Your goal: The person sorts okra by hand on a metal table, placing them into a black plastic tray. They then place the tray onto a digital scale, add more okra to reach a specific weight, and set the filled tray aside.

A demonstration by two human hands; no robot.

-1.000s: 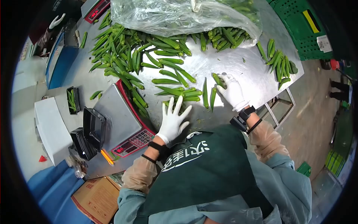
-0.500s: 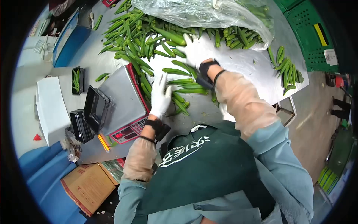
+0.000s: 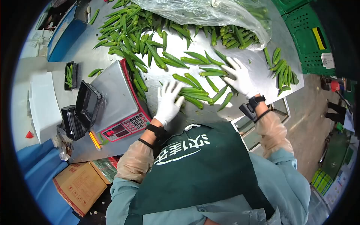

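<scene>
Both hands wear white gloves. My left hand (image 3: 168, 102) rests on the metal table at the left end of a small group of okra pods (image 3: 195, 92), its fingers spread. On the other side of that group is my right hand (image 3: 240, 78), fingers apart, with the tips at the ends of several okra. Part of a pod or two is hidden beneath that hand. Behind the hands lies a large okra pile (image 3: 131, 32), partly spilling from a clear plastic bag (image 3: 210, 13). The red-edged digital scale (image 3: 116, 101) stands left of my left hand.
A black tray (image 3: 88, 103) leans on the scale's edge beside stacked black trays (image 3: 71, 122). Another black tray (image 3: 70, 76) holds okra. A separate okra bunch (image 3: 285, 73) lies near the table's right edge, below a green crate (image 3: 311, 41). A cardboard box (image 3: 80, 185) sits lower left.
My right hand has moved right and toward my body, away from the okra pile. Several pods now lie loosely spread between my hands. My left hand has shifted slightly right, fingers spread wider.
</scene>
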